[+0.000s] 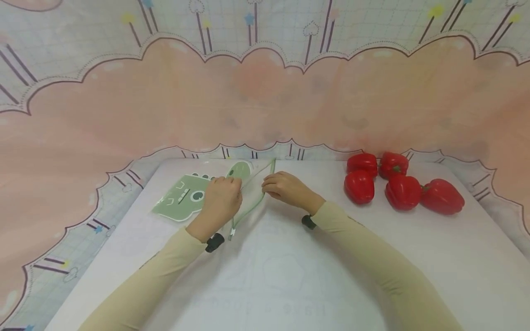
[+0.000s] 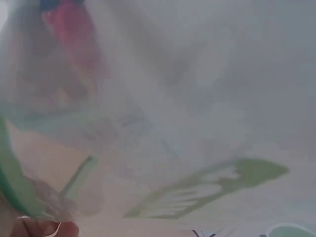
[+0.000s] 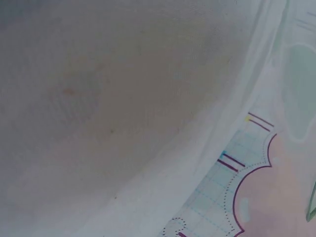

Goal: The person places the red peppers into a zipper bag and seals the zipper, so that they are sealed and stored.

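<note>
A translucent mesh bag point(image 1: 182, 201) with a green dinosaur print and a green zip rim point(image 1: 253, 201) lies at the middle of the white table point(image 1: 414, 257). My left hand point(image 1: 230, 185) grips the bag's mouth on its left side, fingers curled over the edge. On the opposite side my right hand point(image 1: 270, 186) pinches the green rim, so the mouth is held apart. In the left wrist view the blurred bag point(image 2: 207, 187) fills the frame, with a fingertip point(image 2: 47, 228) at the bottom left. The right wrist view shows only mesh point(image 3: 108, 108) close up.
Several red bell peppers point(image 1: 397, 184) lie in a group at the table's far right. A pink and blue patterned cloth point(image 1: 265, 92) hangs behind and drapes round the table's edges point(image 1: 116, 179). Bare tabletop lies in front of my forearms.
</note>
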Motion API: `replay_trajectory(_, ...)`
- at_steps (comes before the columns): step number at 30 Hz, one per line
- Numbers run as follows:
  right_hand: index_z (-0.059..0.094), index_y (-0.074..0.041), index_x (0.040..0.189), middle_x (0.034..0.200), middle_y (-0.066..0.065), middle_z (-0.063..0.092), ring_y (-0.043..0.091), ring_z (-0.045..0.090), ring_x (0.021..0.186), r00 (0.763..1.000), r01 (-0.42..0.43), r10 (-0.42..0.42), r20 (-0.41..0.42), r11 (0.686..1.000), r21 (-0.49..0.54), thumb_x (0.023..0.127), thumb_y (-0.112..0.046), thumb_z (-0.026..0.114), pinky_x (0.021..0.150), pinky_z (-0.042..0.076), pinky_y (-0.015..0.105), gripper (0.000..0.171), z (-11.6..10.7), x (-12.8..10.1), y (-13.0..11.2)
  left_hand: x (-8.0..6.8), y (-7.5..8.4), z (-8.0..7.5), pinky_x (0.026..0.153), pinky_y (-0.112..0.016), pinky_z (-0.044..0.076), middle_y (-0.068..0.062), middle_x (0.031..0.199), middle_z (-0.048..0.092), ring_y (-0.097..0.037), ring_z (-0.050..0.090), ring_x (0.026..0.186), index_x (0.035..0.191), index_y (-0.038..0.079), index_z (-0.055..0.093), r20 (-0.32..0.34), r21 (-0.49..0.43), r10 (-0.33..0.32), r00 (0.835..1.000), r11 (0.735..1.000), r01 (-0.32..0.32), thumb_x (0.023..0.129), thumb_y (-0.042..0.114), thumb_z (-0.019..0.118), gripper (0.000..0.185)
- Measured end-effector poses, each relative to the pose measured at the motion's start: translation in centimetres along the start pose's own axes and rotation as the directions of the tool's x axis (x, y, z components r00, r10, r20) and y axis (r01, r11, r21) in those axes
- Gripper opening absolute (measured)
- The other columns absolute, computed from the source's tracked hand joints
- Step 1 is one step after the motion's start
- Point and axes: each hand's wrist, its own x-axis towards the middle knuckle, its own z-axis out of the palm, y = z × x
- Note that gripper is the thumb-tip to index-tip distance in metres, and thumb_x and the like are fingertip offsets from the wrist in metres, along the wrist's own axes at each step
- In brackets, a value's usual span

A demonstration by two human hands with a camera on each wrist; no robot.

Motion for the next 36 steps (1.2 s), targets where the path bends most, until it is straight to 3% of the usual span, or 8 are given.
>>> replay_trajectory(3,0.072,-0.009,0.094,0.102,0.004,0.072,0.02,0.064,0.105,1.0,-0.003,0.003,0.012,1.0,-0.001,0.082,-0.004,0.067,0.094,0.048,0.032,0.013,-0.1,0.0,0.0,0.0,-0.4,-0.1,0.056,-0.038,0.044,-0.01,0.064,0.06,-0.027,0.055,0.056,0.078,0.003,0.057,-0.055,-0.016,-0.032,0.998,0.999,0.031,0.076,0.002,0.061,0.004)
replay_trajectory(10,0.072,-0.009,0.095,0.103,0.004,0.072,0.021,0.064,0.106,0.998,-0.022,0.021,0.052,0.999,0.024,0.083,-0.005,0.067,0.096,0.047,0.033,0.014,-0.1,-0.3,0.3,-0.2,-1.3,-0.6,0.074,-0.043,0.047,-0.011,0.07,0.064,-0.03,0.06,0.065,0.081,0.002,0.06,-0.155,-0.048,-0.111,0.982,0.993,0.105,0.076,0.004,0.06,0.006)
replay_trajectory(14,0.072,-0.009,0.094,0.102,0.004,0.072,0.021,0.064,0.107,0.996,-0.034,0.032,0.082,0.999,0.034,0.082,-0.004,0.067,0.095,0.048,0.033,0.014,0.2,-0.5,0.6,-0.3,-1.7,-0.9,0.074,-0.043,0.045,-0.012,0.067,0.063,-0.031,0.059,0.065,0.077,0.002,0.059,-0.255,-0.032,-0.102,0.962,0.995,0.097,0.075,0.006,0.058,0.005)
replay_trajectory(19,0.072,-0.009,0.093,0.101,0.003,0.072,0.02,0.064,0.107,0.995,-0.049,0.047,0.093,0.999,0.023,0.082,-0.003,0.066,0.095,0.048,0.033,0.014,0.4,-0.8,0.9,-0.1,-1.9,-1.1,0.067,-0.042,0.045,-0.013,0.066,0.058,-0.032,0.056,0.064,0.075,0.001,0.055,-0.374,0.005,-0.037,0.927,0.999,0.042,0.075,0.007,0.055,0.007)
replay_trajectory(21,0.072,-0.009,0.093,0.101,0.003,0.072,0.021,0.064,0.107,0.994,-0.059,0.057,0.093,0.998,0.019,0.082,-0.004,0.066,0.095,0.048,0.033,0.013,0.3,-0.8,0.9,0.0,-2.1,-1.1,0.066,-0.042,0.045,-0.013,0.067,0.058,-0.032,0.055,0.065,0.075,0.001,0.054,-0.379,0.026,-0.021,0.925,0.999,0.033,0.076,0.009,0.055,0.008)
replay_trajectory(24,0.072,-0.009,0.092,0.101,0.004,0.072,0.021,0.064,0.107,0.993,-0.069,0.067,0.101,0.998,0.011,0.082,-0.003,0.066,0.094,0.048,0.034,0.012,0.3,-0.8,1.0,-0.1,-2.4,-1.0,0.066,-0.042,0.045,-0.014,0.066,0.058,-0.033,0.055,0.065,0.077,0.001,0.052,-0.346,0.048,-0.025,0.938,0.998,0.044,0.077,0.01,0.054,0.01)
replay_trajectory(31,0.07,-0.009,0.088,0.102,0.006,0.072,0.023,0.064,0.106,0.984,-0.127,0.123,0.132,0.992,0.022,0.082,0.0,0.065,0.093,0.049,0.035,0.012,0.5,-1.2,1.6,0.1,-3.3,-2.0,0.068,-0.046,0.047,-0.013,0.057,0.056,-0.034,0.053,0.057,0.069,0.003,0.05,-0.314,0.006,-0.089,0.945,0.995,0.096,0.077,0.01,0.055,0.012)
replay_trajectory(36,0.069,-0.011,0.088,0.1,0.003,0.072,0.022,0.063,0.107,0.989,-0.112,0.111,0.102,0.994,0.006,0.082,-0.004,0.066,0.094,0.047,0.041,0.01,0.6,-1.3,1.9,0.4,-3.3,-2.6,0.067,-0.047,0.047,-0.013,0.059,0.058,-0.035,0.057,0.06,0.071,0.003,0.051,-0.261,0.006,-0.074,0.963,0.997,0.078,0.076,0.01,0.057,0.011)
